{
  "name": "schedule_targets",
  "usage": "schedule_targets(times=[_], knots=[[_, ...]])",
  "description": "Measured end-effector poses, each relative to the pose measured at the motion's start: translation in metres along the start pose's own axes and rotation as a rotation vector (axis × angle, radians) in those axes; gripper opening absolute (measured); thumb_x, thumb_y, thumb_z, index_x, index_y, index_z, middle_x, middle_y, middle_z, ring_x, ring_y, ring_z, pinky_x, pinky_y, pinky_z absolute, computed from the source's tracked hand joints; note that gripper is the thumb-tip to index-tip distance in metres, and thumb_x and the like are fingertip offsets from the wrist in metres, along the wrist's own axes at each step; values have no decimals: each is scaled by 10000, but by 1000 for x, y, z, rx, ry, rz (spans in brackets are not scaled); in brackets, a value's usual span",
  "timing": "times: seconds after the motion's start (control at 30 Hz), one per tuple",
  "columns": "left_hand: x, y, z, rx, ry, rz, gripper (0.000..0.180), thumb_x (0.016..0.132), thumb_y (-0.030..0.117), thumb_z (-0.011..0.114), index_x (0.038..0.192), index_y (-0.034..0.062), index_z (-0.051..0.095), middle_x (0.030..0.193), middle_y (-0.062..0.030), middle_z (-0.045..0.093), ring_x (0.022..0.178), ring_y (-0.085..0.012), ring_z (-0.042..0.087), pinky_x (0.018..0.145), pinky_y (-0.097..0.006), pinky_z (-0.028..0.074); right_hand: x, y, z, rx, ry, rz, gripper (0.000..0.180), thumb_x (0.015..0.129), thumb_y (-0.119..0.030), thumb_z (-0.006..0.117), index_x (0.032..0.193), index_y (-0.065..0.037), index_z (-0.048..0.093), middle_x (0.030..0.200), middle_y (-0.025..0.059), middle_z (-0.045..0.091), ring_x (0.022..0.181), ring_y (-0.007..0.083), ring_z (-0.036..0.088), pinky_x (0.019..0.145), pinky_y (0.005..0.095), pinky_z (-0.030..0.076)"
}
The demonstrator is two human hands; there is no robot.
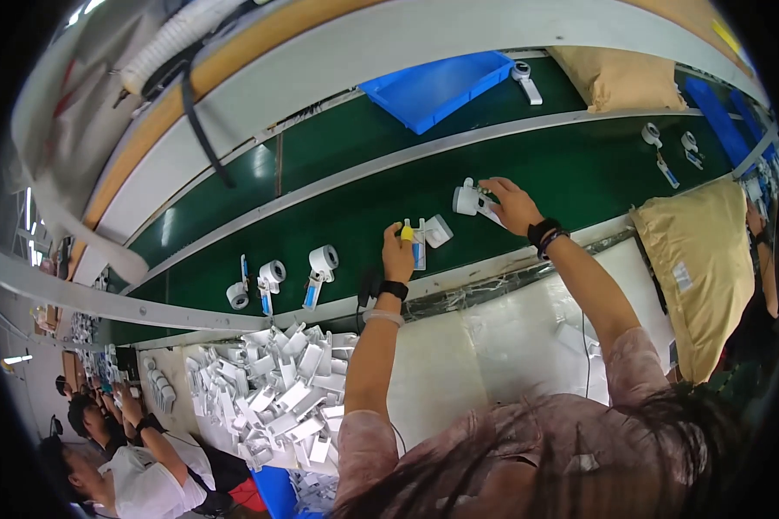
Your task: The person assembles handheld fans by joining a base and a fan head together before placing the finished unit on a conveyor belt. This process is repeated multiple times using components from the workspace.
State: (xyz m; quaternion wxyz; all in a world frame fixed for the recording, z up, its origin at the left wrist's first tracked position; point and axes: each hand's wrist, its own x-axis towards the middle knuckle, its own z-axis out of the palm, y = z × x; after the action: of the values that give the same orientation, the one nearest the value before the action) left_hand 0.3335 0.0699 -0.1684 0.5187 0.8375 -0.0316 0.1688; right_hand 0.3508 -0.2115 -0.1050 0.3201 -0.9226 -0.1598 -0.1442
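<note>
My right hand is closed on a white round-headed handheld device above the green belt; its handle points toward my palm. To its left, my left hand has its fingers drawn together, with a small yellow piece at the fingertips. Whether that piece is held or worn on a finger, I cannot tell. Right beside these fingers lies another white device, its handle showing a blue strip. What the left fingers grip is partly hidden.
Several similar devices rest on the belt, left and right. A heap of white plastic parts covers the bench at left. A blue tray stands behind, and a tan sack lies at right. Other people work at lower left.
</note>
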Motion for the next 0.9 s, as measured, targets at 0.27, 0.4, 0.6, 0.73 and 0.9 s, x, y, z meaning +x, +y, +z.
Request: schedule_targets(times=[0.27,0.4,0.6,0.73,0.9], knots=[[-4,-29,-29,-365,-129,-616,270,956,91,458,1220,47,490,841,-19,580,579,-76,531,447,-231,470,20,16,24,-77,-175,61,445,824,-122,612,1248,-181,491,982,126,625,804,347,630,697,435,522],[-7,-52,-44,-275,-37,-624,204,949,111,465,1095,38,587,785,-2,573,583,-67,503,473,-223,429,8,-1,18,-17,-209,114,475,820,-127,602,1273,-165,463,924,125,630,778,333,630,689,426,520],[-7,-62,-42,-409,-5,-613,234,955,222,530,1039,20,613,754,29,535,628,-51,452,556,-244,363,-11,9,22,69,-212,121,528,837,-104,619,1329,-113,428,758,91,616,677,265,613,630,367,495],[-19,-40,-34,-640,-57,-763,260,948,288,568,966,32,611,730,48,504,623,-39,433,541,-229,345,-22,11,22,131,-198,132,541,825,-76,638,1322,-64,425,754,98,619,672,252,615,628,350,492],[-32,-41,-34,-460,-95,-665,304,927,319,607,899,17,586,696,46,474,618,-53,409,540,-243,341,-26,3,23,200,-200,136,541,819,-61,645,1316,-63,430,750,96,612,665,241,609,627,343,490]])
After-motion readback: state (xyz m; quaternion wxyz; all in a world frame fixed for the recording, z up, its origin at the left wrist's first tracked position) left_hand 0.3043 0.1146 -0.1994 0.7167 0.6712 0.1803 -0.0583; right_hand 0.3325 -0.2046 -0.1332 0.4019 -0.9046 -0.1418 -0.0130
